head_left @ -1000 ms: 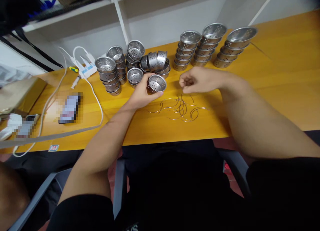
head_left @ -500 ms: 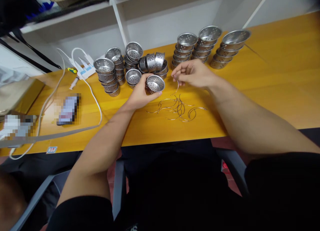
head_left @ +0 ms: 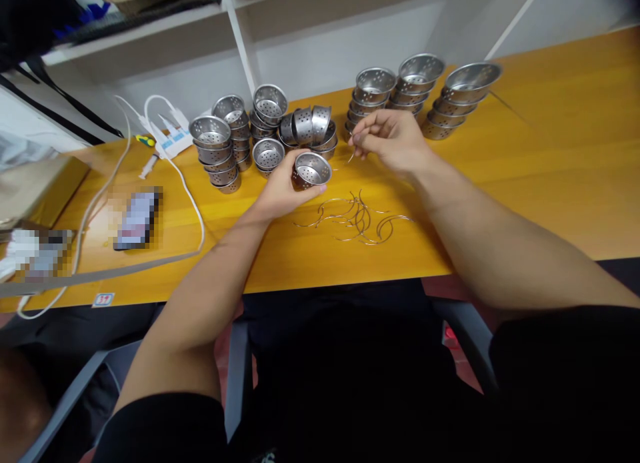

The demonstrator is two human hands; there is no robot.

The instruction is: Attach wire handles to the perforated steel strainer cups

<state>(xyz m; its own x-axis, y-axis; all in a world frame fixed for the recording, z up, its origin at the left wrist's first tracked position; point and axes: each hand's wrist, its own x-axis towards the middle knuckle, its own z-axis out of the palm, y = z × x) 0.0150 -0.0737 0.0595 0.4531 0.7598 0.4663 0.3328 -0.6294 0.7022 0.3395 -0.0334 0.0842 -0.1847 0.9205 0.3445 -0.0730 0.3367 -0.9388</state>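
Observation:
My left hand (head_left: pixel 286 188) is closed around a small perforated metal cup (head_left: pixel 313 170), its mouth tilted up towards me. To the right, my right hand (head_left: pixel 383 141) pinches a thin curved wire (head_left: pixel 351 157) between thumb and fingertips, apart from the cup. On the table below both hands lies a loose tangle of several curved wires (head_left: pixel 361 216). Stacked perforated cups (head_left: pixel 270 155) stand just behind my left hand, and some cups (head_left: pixel 303 125) lie on their sides there. Behind my right hand rises another stack of cups (head_left: pixel 375 85), partly hidden by the fingers.
More cup stacks stand at the left (head_left: pixel 210 133) and back right (head_left: pixel 470 83). A phone (head_left: pixel 137 217), a white power strip (head_left: pixel 173 139) and looping cables cover the left side. A cardboard box (head_left: pixel 45 189) sits at the far left. A shelf (head_left: pixel 310 23) backs the wooden table (head_left: pixel 550 149).
My right hand has turned slightly, and the wire in its pinch now points down to the left with less of it showing. My left hand and the cup have hardly moved.

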